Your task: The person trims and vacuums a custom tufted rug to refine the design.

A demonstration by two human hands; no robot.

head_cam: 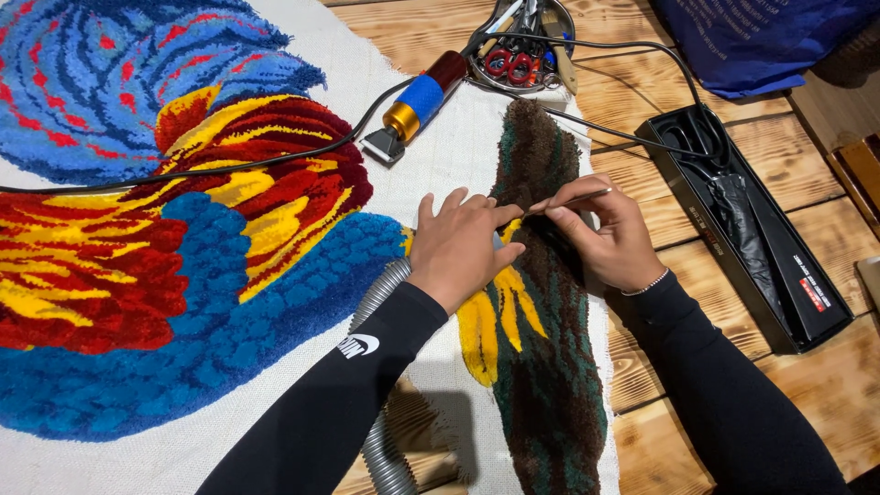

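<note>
The left hand (461, 246) is pressing flat, fingers open and spread, on the tufted rug (275, 275) at centre, seemingly steadying the pile beside a yellow streak; the right hand (612, 240), just at its three o'clock, is pinching a thin metal pick (576, 198) between closed fingertips, tip angled into the brown-and-green tufted strip (543, 348) as if to tease fibres; a grey ribbed hose (378, 385) is running under the left forearm toward six o'clock; an electric clipper (417, 105) is lying at twelve o'clock, a black tray (779, 302) at three o'clock, within reach.
</note>
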